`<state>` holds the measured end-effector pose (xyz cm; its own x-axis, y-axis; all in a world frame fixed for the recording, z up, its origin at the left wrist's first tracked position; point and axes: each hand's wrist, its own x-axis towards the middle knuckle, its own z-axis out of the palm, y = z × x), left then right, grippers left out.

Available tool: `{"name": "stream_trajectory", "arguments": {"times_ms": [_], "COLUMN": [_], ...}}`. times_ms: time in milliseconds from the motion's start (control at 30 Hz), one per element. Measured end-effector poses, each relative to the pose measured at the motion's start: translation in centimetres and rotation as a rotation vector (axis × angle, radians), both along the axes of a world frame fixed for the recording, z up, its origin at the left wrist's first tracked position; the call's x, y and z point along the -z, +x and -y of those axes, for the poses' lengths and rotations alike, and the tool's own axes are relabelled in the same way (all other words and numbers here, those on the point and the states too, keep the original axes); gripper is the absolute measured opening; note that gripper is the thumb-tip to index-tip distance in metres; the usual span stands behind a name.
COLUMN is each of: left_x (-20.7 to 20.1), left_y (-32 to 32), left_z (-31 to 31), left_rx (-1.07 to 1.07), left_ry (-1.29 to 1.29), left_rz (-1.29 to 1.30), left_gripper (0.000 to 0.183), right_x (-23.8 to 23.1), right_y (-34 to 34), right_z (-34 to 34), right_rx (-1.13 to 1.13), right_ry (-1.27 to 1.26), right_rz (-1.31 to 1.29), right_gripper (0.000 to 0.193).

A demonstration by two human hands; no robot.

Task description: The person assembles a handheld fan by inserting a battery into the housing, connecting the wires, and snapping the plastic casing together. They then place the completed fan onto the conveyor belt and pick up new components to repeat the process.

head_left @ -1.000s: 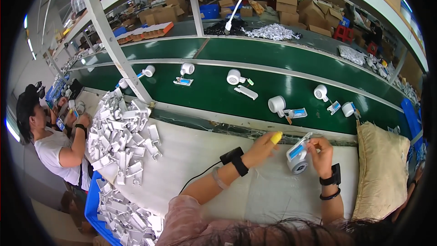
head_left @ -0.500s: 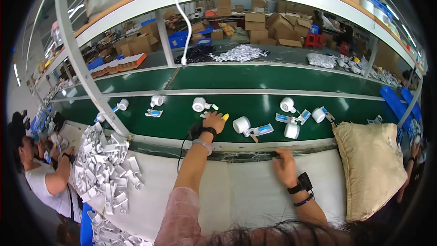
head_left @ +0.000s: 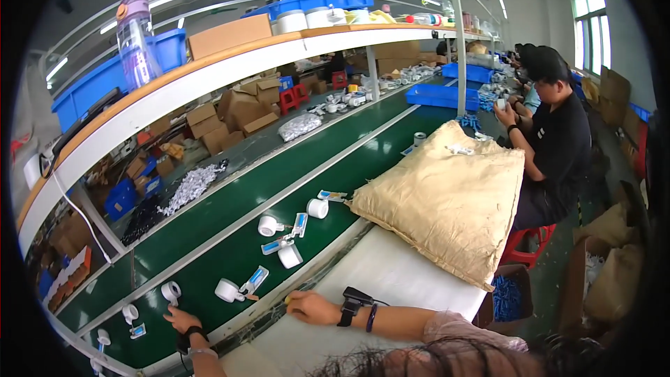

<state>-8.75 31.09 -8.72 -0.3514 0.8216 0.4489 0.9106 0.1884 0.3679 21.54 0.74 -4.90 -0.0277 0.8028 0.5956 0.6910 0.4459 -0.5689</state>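
Observation:
My left hand [head_left: 183, 322] reaches over the green conveyor belt [head_left: 209, 256], its fingers stretched apart beside a white round device head [head_left: 171, 292]. I see nothing held in it. My right hand [head_left: 313, 306] rests at the near edge of the belt with its fingers curled in. A small yellow spot [head_left: 287, 299] shows at its fingertips; whether it is a finger cover or a held piece I cannot tell. Several more white round heads lie on the belt, among them one joined to a blue-and-white flat part [head_left: 256, 279].
A large tan sack [head_left: 447, 195] lies on the white worktable [head_left: 377, 272] at right. Beyond it, a person in black [head_left: 558, 126] sits working. Overhead runs a shelf [head_left: 230, 52] with a bottle [head_left: 136, 42]. Blue trays [head_left: 443, 97] stand farther along the belt.
My view has swung to the right, bringing in the seated person and the whole sack. The right hand's fingers have curled in; the left hand stays over the belt near the same head.

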Motion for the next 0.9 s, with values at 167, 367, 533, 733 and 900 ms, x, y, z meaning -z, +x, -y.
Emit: {"name": "stream_trajectory", "arguments": {"times_ms": [167,367,533,733,900], "left_x": [0.3,3.7,0.7,-5.6,0.7], "left_y": [-5.6,-6.4,-4.4,1.8,-6.5], "left_z": [-1.7,-3.0,-1.4,3.2,-3.8], "left_rx": [0.376,0.572,0.383,0.352,0.613], "left_ry": [-0.076,0.09,-0.218,-0.556,-0.533], "left_rz": [0.328,0.207,-0.09,-0.311,-0.563], "left_gripper": [0.065,0.046,0.052,0.071,0.052], "right_x": [-0.3,0.0,0.5,0.2,-0.5], "right_y": [-0.5,-0.4,-0.1,0.1,-1.1], "right_z": [-0.4,-0.4,-0.6,0.3,-0.8], "right_rx": [-0.06,-0.045,-0.065,-0.044,-0.089], "right_ry": [-0.07,-0.075,-0.145,-0.116,-0.146], "right_rz": [0.053,0.03,0.096,0.022,0.066], "right_gripper": [0.006,0.005,0.007,0.008,0.008]}}
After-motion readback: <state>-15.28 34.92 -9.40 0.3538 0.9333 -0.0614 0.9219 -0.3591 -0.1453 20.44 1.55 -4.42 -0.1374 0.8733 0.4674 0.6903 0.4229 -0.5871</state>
